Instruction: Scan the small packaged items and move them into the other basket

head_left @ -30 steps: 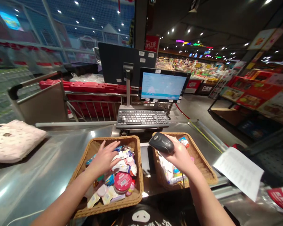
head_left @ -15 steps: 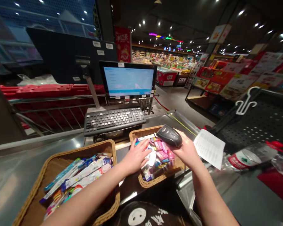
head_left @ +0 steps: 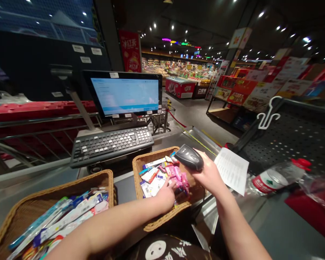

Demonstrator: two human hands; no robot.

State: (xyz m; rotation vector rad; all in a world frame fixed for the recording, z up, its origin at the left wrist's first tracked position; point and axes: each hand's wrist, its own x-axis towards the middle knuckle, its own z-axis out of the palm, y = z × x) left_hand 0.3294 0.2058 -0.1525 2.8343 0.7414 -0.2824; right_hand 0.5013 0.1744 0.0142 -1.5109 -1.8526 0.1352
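Observation:
In my right hand (head_left: 208, 175) is a black handheld barcode scanner (head_left: 189, 156), held over the right rim of a wicker basket (head_left: 137, 177). My left hand (head_left: 166, 196) is down inside this basket, its fingers drawn together at the pink packets (head_left: 176, 175). The fingertips are partly hidden among them. White and blue packs (head_left: 153, 177) lie to the left of the pink ones. A second wicker basket (head_left: 111, 191) stands to the left, holding long, narrow packaged items (head_left: 70, 213); my left forearm passes across its front.
Behind the baskets stand a black keyboard (head_left: 113, 142) and a lit monitor (head_left: 127, 94). A printed paper sheet (head_left: 232, 169), a red-capped bottle (head_left: 276, 178) and a white hanger (head_left: 268, 115) are on the right. A metal railing (head_left: 51, 119) runs along the left.
My left hand has moved down and deeper into the right basket, from spread fingers to drawn-in fingers at the pink packets. The view has shifted; the scanner stays in my right hand.

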